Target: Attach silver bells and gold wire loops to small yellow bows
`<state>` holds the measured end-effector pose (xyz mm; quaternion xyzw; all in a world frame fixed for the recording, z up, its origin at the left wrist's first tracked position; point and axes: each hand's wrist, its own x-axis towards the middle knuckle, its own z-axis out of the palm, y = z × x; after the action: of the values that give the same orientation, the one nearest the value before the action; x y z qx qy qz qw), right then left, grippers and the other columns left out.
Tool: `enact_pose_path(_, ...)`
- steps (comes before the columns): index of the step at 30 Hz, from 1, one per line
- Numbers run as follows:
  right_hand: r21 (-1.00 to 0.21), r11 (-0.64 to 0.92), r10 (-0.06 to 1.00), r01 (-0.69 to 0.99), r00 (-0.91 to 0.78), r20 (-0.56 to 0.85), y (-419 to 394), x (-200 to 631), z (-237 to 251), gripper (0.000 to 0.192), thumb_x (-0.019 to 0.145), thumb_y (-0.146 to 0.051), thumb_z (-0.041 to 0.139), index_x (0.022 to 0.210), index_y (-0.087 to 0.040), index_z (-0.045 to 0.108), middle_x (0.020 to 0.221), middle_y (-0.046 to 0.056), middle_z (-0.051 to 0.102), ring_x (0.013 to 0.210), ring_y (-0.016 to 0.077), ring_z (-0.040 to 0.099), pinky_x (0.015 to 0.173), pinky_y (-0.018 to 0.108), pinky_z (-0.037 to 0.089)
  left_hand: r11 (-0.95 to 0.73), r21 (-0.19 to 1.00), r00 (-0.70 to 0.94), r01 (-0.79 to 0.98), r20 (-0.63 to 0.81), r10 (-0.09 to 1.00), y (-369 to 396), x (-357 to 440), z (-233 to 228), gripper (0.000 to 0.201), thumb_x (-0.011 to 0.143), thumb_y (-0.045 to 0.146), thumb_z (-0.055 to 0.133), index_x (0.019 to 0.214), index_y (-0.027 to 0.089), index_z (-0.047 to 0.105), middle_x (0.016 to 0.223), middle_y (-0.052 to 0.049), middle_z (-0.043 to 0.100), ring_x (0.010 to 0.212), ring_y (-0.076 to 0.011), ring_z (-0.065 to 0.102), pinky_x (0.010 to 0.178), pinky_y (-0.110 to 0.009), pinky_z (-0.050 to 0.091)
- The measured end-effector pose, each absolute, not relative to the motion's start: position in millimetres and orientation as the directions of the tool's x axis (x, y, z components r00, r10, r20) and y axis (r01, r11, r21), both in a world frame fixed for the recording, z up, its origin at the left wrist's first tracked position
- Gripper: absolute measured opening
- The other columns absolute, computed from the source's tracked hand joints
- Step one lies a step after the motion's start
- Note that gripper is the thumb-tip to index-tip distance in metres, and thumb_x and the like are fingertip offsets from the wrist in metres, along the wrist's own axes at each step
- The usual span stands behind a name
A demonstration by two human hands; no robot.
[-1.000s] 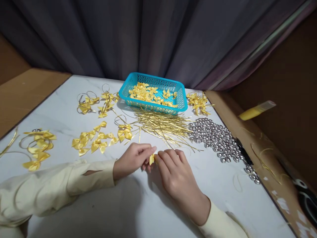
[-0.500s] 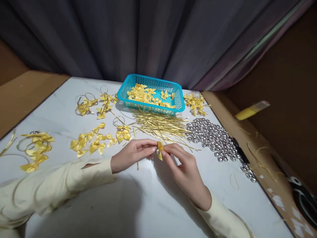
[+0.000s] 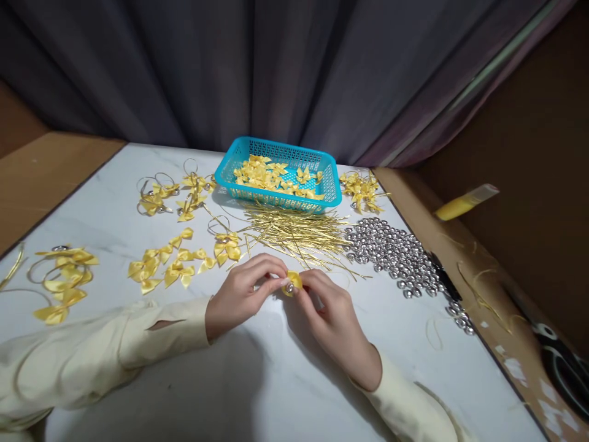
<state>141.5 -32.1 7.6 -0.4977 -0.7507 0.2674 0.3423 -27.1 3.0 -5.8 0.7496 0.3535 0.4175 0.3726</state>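
Between my hands, above the white table (image 3: 285,380), is a small yellow satin bow (image 3: 294,280) with a silver bell-like bead (image 3: 289,287) on its front. My left hand (image 3: 246,291) pinches its left side between thumb and fingers. From the right, my right hand (image 3: 329,310) pinches the other side; both hands' fingertips hide part of the bow. Just beyond my fingers lies a heap of gold twist ties (image 3: 294,230). Loose yellow bows (image 3: 179,270) rest left of my left hand, and one bow with a bead and a looped tie (image 3: 227,247) lies near its knuckles.
A blue plastic basket (image 3: 334,196) holding yellow bows stands at the back. Silver beads (image 3: 391,252) spread to the right, beside a black pen-like object (image 3: 444,276). Finished-looking bows (image 3: 67,279) lie far left, more (image 3: 361,190) back right. Scissors (image 3: 559,362) lie off the right edge.
Both hands have shifted slightly left with the bow. The bow has turned, so its pointed tails no longer show and the bead faces me more.
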Motion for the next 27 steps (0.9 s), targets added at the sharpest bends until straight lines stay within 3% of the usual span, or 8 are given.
enact_pose_path(8, -0.73, 0.392, 0.917, 0.559, -0.301, 0.261, -30.0, 141.4, 6.6, 0.012, 0.086, -0.012, 0.043, 0.086, -0.015, 0.055, 0.081, 0.006, 0.059, 0.077, 0.0163, 0.055, 0.069, 0.028, 0.043, -0.255, 0.952, 0.503, 0.167, 0.14, 0.853, 1.8, -22.7, -2.9, 0.012, 0.083, 0.02, 0.055, 0.071, 0.016, 0.056, 0.088, -0.003, 0.05, 0.086, -0.0142, 0.051, 0.078, -0.026, 0.042)
enact_pose_path(14, -0.763, 0.376, 0.925, 0.526, -0.255, 0.281, -30.0, 143.9, 11.7, 0.011, 0.088, -0.013, 0.045, 0.091, -0.017, 0.055, 0.084, 0.004, 0.059, 0.078, 0.0137, 0.055, 0.07, 0.026, 0.045, -0.019, 1.0, 0.517, 0.02, 0.006, 0.856, 9.5, -27.1, -3.3, 0.014, 0.083, 0.027, 0.052, 0.076, 0.016, 0.058, 0.091, -0.004, 0.048, 0.091, -0.0162, 0.048, 0.081, -0.028, 0.039)
enact_pose_path(17, -0.742, 0.421, 0.907, 0.521, -0.249, 0.339, -30.3, 147.9, 15.5, 0.024, 0.087, -0.014, 0.049, 0.111, -0.018, 0.051, 0.102, 0.007, 0.057, 0.094, 0.0159, 0.053, 0.081, 0.029, 0.045, 0.186, 0.979, 0.544, -0.082, -0.113, 0.832, 13.0, -29.2, -4.3, 0.015, 0.08, 0.03, 0.057, 0.082, 0.015, 0.06, 0.097, -0.005, 0.05, 0.092, -0.0167, 0.048, 0.082, -0.028, 0.039)
enact_pose_path(19, -0.732, 0.466, 0.884, 0.497, -0.285, 0.37, -30.1, 149.6, 17.0, 0.029, 0.087, -0.012, 0.05, 0.115, -0.019, 0.05, 0.111, 0.008, 0.054, 0.104, 0.0172, 0.05, 0.088, 0.032, 0.043, 0.289, 0.949, 0.573, -0.122, -0.171, 0.802, 13.2, -29.5, -5.3, 0.018, 0.078, 0.031, 0.06, 0.086, 0.015, 0.061, 0.1, -0.006, 0.053, 0.092, -0.0175, 0.049, 0.082, -0.029, 0.038)
enact_pose_path(27, -0.765, 0.478, 0.878, 0.432, -0.237, 0.415, -31.2, 147.7, 18.9, 0.018, 0.085, -0.006, 0.049, 0.099, -0.017, 0.053, 0.095, 0.006, 0.057, 0.092, 0.0165, 0.053, 0.078, 0.03, 0.044, 0.519, 0.832, 0.654, -0.195, -0.284, 0.702, 9.3, -28.5, -6.0, 0.019, 0.074, 0.025, 0.066, 0.09, 0.014, 0.063, 0.095, -0.005, 0.058, 0.089, -0.0161, 0.052, 0.083, -0.028, 0.037)
